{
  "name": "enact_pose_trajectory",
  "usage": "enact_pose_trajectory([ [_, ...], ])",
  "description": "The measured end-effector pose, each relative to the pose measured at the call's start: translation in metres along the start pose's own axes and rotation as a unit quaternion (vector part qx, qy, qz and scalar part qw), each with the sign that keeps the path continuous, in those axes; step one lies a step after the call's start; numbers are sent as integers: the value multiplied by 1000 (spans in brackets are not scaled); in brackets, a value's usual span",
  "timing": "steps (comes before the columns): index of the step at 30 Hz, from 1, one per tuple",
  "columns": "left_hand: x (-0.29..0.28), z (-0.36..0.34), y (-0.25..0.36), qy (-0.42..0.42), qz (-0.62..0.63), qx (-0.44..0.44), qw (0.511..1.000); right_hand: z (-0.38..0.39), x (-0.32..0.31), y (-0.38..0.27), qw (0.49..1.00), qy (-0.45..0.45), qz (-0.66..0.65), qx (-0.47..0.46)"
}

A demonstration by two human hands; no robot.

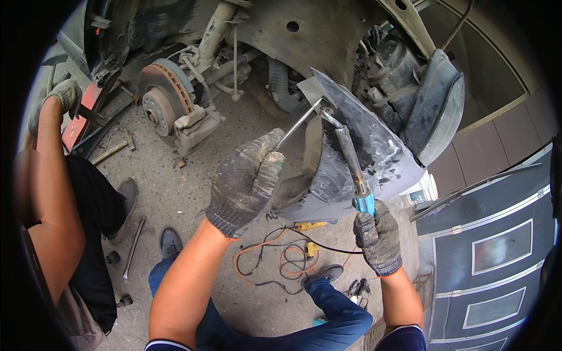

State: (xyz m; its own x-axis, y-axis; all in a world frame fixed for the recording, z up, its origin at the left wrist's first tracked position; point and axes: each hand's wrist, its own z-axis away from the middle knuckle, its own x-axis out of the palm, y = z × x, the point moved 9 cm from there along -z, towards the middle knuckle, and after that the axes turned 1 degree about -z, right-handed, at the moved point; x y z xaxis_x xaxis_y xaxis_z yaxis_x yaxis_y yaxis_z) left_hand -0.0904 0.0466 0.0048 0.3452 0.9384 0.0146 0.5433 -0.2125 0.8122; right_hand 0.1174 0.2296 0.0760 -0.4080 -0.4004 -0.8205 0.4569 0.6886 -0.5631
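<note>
My left hand [246, 181], in a dark knitted glove, is closed round a thin metal rod [298, 124]; its other end is hidden in the fist. The rod's tip reaches a spot near the upper edge of a grey, scuffed car body panel [339, 181]. In the same kind of glove, my right hand [379, 237] grips the blue handle of a soldering iron [354, 161] with a long metal barrel. Its bent tip meets the panel close beside the rod's tip. A black cord runs from near the right hand toward the floor.
Behind the panel is an open wheel arch with a brake disc [161, 96] and caliper [196, 126]. A co-worker's gloved hand [65, 96] is at far left. On the floor lie a hammer [111, 151], a metal bar [134, 247] and tangled cords [287, 266]. A dark panelled door [492, 251] stands right.
</note>
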Motion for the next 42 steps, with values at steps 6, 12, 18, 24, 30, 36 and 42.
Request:
enact_pose_trajectory([
  [6,-2,-1,1,8,21,-22,999,-2,-3,2,998,11,50,-40],
  [12,-3,-1,5,29,5,44,999,4,5,7,1000,4,-5,6],
  [18,-2,0,2,1,3,-4,1000,5,15,14,997,-26,-72,-2],
  [24,-2,0,3,16,1,25,1000,4,12,11,998,-23,-58,-15],
  [30,-2,0,0,14,27,-30,999,2,10,13,999,-17,-23,-28],
  [36,-3,-1,1,12,32,-41,999,3,10,12,1000,-12,-16,-24],
  [42,-4,-1,2,21,26,-3,999,3,10,10,999,-2,-18,-40],
])
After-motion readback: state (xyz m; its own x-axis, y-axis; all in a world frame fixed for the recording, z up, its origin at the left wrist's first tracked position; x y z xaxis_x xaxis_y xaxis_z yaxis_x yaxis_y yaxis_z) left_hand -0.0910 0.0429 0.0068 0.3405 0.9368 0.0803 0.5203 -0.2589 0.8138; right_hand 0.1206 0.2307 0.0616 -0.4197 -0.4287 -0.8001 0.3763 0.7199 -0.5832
